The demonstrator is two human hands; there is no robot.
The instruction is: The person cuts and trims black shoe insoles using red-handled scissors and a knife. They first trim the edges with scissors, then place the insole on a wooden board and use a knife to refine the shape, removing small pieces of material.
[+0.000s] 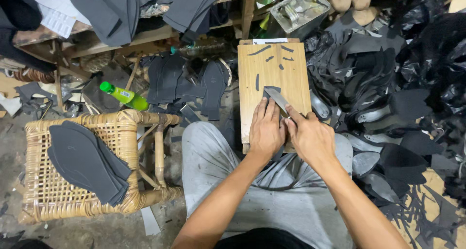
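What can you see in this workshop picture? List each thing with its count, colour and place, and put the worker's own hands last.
Wooden board: one, light brown, on the lap, scraps on it.
Knife blade: one, grey metal, on the board.
Dark piece: one, black, under the blade.
Cane stool: one, tan, at left.
Sole cut-outs: a stack, dark grey, on the stool.
Bottle: one, green, lying behind the stool.
Offcut heap: many, black, at right.
Metal tin: one, silver, top centre.
Left hand: flat on the board.
Right hand: gripping the knife.
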